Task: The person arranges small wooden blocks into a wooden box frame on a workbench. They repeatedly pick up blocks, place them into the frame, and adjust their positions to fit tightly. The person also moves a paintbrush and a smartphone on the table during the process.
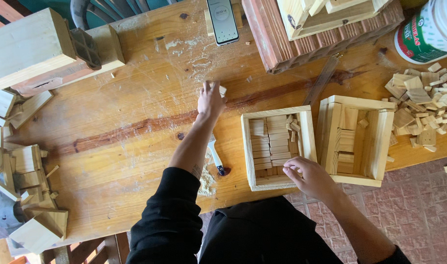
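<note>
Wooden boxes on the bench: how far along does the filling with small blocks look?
Done: the near wooden box already holds rows of small blocks, and the second box has some too. In hand: the left hand grips a small block on the table; the right hand rests at the near box's edge. Left: a loose pile of blocks remains unpacked.

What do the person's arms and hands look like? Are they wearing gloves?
No gloves: both hands are bare, the left hand and the right hand. Black sleeves are pushed up above the elbows, leaving the forearms uncovered. No rings or watch show.
</note>
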